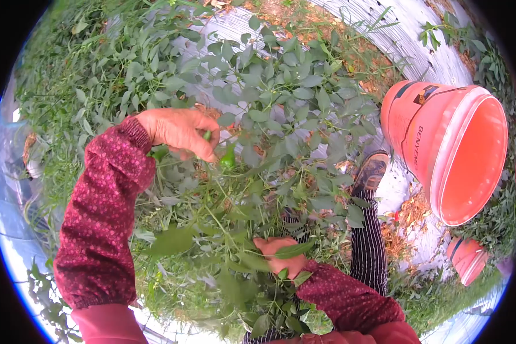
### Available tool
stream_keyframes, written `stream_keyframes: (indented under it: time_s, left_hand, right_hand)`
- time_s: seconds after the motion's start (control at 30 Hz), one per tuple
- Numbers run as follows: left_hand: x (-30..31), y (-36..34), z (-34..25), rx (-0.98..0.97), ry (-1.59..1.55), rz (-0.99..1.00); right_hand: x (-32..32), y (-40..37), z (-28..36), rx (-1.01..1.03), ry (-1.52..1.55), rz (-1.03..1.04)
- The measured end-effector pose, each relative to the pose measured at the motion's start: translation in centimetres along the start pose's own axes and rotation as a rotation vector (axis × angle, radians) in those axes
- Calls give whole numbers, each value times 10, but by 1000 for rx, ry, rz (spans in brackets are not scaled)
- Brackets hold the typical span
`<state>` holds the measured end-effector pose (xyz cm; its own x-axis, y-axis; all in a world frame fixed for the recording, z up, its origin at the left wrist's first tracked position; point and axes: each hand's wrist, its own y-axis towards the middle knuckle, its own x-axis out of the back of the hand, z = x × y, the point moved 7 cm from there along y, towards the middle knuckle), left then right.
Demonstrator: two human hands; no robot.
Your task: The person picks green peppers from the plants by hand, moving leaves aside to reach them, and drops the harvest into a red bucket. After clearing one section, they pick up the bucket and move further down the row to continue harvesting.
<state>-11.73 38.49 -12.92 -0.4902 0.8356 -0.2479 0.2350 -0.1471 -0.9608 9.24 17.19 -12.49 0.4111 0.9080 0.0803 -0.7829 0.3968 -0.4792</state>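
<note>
**Item: hand-picking on a pepper plant, head view**

- **Pepper plant** (292,97): bushy, small-leaved, filling the middle of the view. It grows through white plastic mulch (418,46).
- **Left hand** (178,133): raised at upper left, fingers pinched narrow on a green pepper (227,161). The fruit hangs just below the fingertips, among the outer leaves and apparently on its stalk.
- **Right hand** (280,259): low and central, half hidden by leaves. It looks closed on a bunch of stems (242,234), drawing them toward the person.
- **Sleeves** (100,218): dark red, patterned, gathered at the wrist.
- **Orange bucket** (441,143): at right, tipped with its mouth toward the camera, well apart from both hands. No contents are visible.
- **Second orange bucket** (467,258): lower right, farther off.
- **Shoe** (371,172) and striped trouser leg (367,246): planted between plant and bucket.

**Handling note (judgement):** the stems look thin and brittle. Steady them with the right hand so that pulling on the fruit does not tear a branch. Pinch at the stalk rather than squeezing the fruit, and snap it off with a short upward bend instead of a straight tug.
</note>
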Motion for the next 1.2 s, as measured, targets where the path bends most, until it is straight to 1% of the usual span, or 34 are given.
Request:
stream_keyframes:
  time_s: [0.07,0.1,0.13,0.17,0.2,0.23,0.27,0.3,0.33,0.37,0.4,0.43,0.47,0.53,0.57,0.6,0.67,0.7,0.73,0.8,0.83,0.87,0.93,0.97,1.0,1.07,1.1,1.13,1.2]
  left_hand:
    - [-5,-5,-8,-47,-101,-20]
    - [-8,-8,-14,-82,-100,-56]
    - [-9,-6,-14,-83,-99,-55]
    - [-14,-2,-12,-28,-99,-35]
    - [-18,2,-10,25,-99,-14]
    - [-21,5,-12,21,-9,-1]
    - [-25,7,-17,18,-9,8]
    - [-28,9,-19,63,107,-1]
    - [-30,9,-21,108,225,-10]
    - [-31,6,-29,153,423,-43]
    - [-40,8,-23,155,425,-28]
    - [-39,9,-28,-3,585,-208]
    - [-40,2,-40,-166,740,-392]
    - [-45,-1,-41,-201,765,-404]
    - [-51,0,-39,-166,683,-289]
    - [-60,1,-35,-128,599,-172]
    - [-67,-4,-34,-117,545,-153]
    - [-70,-7,-34,-61,535,-156]
    - [-75,-8,-32,-7,525,-156]
    - [-91,-5,-27,4,491,-120]
    - [-101,-4,-25,11,458,-95]
    - [-108,-4,-27,9,458,-85]
    - [-126,-3,-30,5,531,-55]
    - [-133,-1,-28,7,526,-119]
    - [-144,0,-25,1,525,-112]
    - [-146,-5,-34,-155,531,-327]
    - [-148,-7,-33,-163,505,-300]
    - [-149,-9,-31,-163,508,-303]
    - [-149,-17,-35,-229,467,-348]
  right_hand:
    - [10,-4,3,84,195,-82]
    - [8,-1,5,83,197,-82]
    - [10,2,10,144,61,-178]
    - [12,1,14,201,-76,-273]
    - [9,-2,8,194,-78,-272]
    - [-13,-3,-19,-78,410,-43]
    - [-33,-11,-26,-355,895,192]
    - [-1,-4,-9,87,326,-49]
    - [0,-3,-7,78,333,-51]
    - [-3,-2,-6,40,232,-49]
    - [-5,-3,-5,3,131,-45]
    - [-9,-4,-8,34,219,-33]
    - [-6,-3,-5,30,227,-31]
    - [-1,2,2,16,20,32]
    - [-2,5,3,-6,-22,114]
    - [-2,4,3,-10,-13,115]
    - [1,5,5,-13,-58,23]
    - [-3,4,2,-1,23,105]
    - [-5,2,2,-9,44,111]
    - [12,3,14,145,43,-10]
    - [6,7,12,50,-18,180]
    - [7,11,14,43,-12,182]
    - [16,13,18,44,3,38]
    - [20,10,21,141,121,-90]
    - [14,10,22,132,122,-90]
    - [14,12,26,143,25,-162]
    - [-3,14,14,-60,362,135]
    - [-4,15,14,-57,361,132]
    - [15,12,35,240,50,-206]
